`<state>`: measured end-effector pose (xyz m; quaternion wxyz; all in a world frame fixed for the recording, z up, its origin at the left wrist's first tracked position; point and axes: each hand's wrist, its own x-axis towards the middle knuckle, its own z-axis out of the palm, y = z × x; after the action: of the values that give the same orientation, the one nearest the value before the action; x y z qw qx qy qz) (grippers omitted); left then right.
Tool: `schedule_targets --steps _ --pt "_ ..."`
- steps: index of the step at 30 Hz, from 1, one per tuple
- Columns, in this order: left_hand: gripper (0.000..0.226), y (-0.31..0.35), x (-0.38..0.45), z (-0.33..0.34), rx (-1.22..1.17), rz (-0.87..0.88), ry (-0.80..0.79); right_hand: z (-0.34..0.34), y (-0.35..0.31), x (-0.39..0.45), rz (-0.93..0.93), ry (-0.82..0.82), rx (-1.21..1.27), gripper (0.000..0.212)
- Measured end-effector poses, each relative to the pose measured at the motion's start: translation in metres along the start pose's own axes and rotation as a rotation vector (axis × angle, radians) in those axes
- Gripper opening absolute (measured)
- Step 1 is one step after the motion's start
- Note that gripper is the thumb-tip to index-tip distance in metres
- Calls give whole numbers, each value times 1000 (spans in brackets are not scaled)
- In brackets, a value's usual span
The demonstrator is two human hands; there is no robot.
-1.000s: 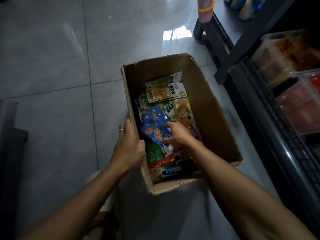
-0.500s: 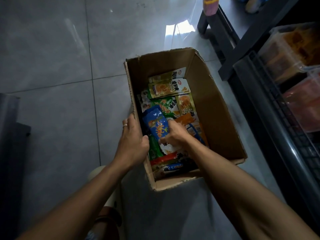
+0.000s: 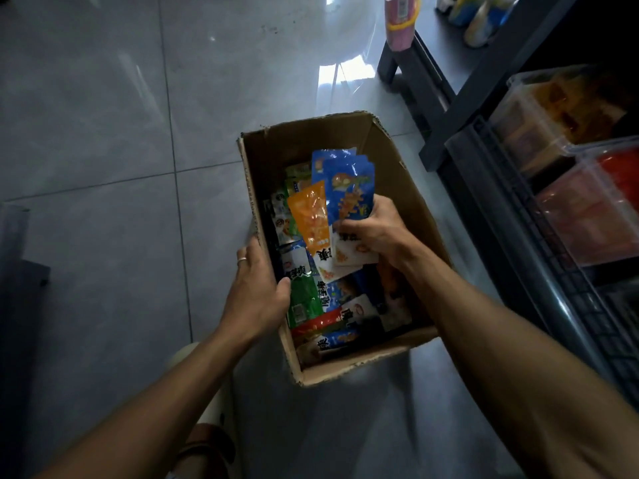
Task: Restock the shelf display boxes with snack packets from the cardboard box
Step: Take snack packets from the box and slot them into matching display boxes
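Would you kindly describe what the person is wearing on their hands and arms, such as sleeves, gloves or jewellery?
Both forearms are bare as far as the view shows, with no sleeves, gloves or watch visible. The left hand wears one plain, light metallic ring on a finger. The right hand shows no ring or other item on the parts in view.

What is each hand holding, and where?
Right hand grips blue and orange snack packets by their lower ends; left hand holds the cardboard box by its side wall.

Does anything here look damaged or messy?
The cardboard box has ragged, torn top edges with no flaps, and the loose packets inside lie jumbled at all angles. Otherwise nothing stands out: nothing spilled on the floor.
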<state>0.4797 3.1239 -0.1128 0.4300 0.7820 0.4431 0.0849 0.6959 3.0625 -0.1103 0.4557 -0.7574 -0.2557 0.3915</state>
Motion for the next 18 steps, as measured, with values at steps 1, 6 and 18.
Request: schedule_targets --steps 1,6,18 --pt "72 2 0 -1 14 -7 -3 -4 -7 -2 1 -2 38 32" --pt "87 40 8 -22 22 82 281 -17 -27 -26 -15 -144 191 33" --pt "31 137 -39 -38 -1133 -279 -434 -54 -68 -129 7 -108 205 29"
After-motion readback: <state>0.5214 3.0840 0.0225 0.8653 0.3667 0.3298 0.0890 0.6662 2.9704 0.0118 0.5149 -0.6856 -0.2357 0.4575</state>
